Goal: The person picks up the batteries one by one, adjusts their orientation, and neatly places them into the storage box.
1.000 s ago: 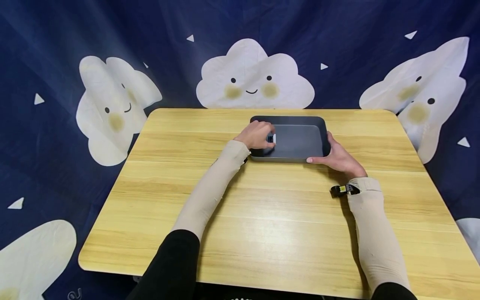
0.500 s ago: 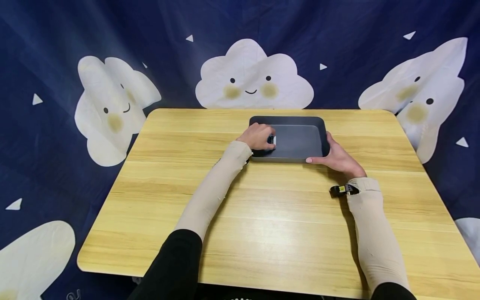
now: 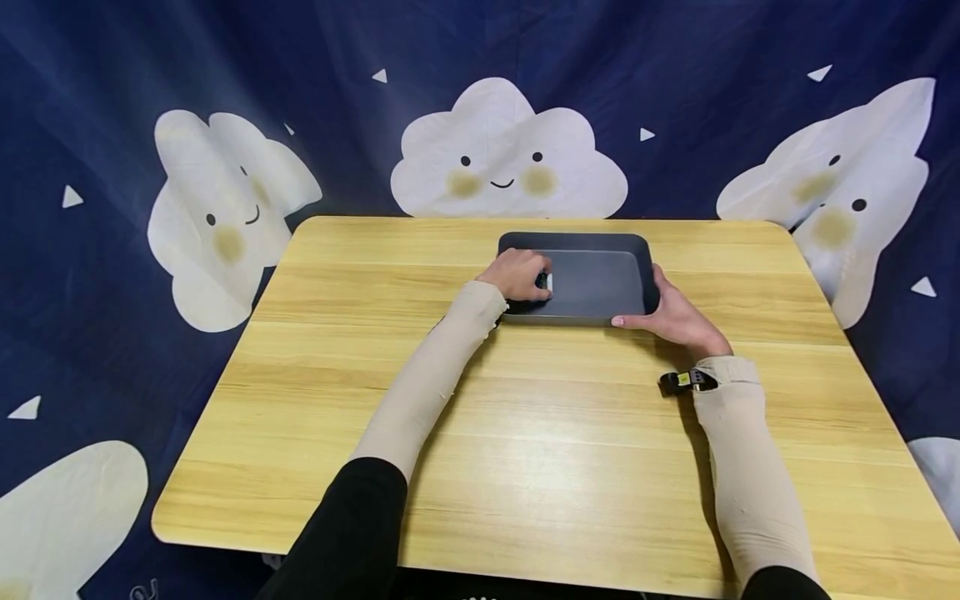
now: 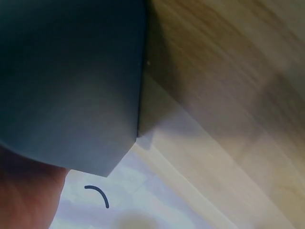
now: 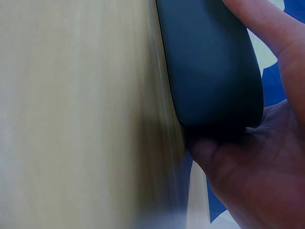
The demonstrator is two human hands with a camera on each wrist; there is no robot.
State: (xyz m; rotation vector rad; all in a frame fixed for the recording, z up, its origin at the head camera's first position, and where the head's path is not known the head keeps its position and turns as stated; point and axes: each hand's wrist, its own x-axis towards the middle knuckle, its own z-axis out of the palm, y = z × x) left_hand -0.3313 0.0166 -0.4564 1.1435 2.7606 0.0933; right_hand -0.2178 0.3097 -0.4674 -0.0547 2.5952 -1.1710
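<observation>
A dark grey rectangular baking pan [image 3: 603, 279] lies near the far edge of the table. My left hand [image 3: 513, 273] reaches over its left end, with curled fingers gripping a small item with a white edge [image 3: 550, 283]. Most of that item is hidden by the hand, so its kind is unclear. At the pan's near right corner, my right hand [image 3: 678, 315] holds on, thumb along the front wall and fingers round the right side. The right wrist view shows the pan's outer wall [image 5: 214, 67] between thumb and fingers. Only the pan's outer side [image 4: 81, 105] fills the left wrist view.
The wooden table [image 3: 525, 467] has rounded corners and extends toward me on both sides of the pan. Behind it hangs a dark blue curtain [image 3: 345, 158] printed with white clouds. A small black camera [image 3: 678, 382] juts from the right wrist.
My left hand has slid slightly toward me inside the pan, carrying the white-edged item with it. The right hand and the pan have stayed almost where they were.
</observation>
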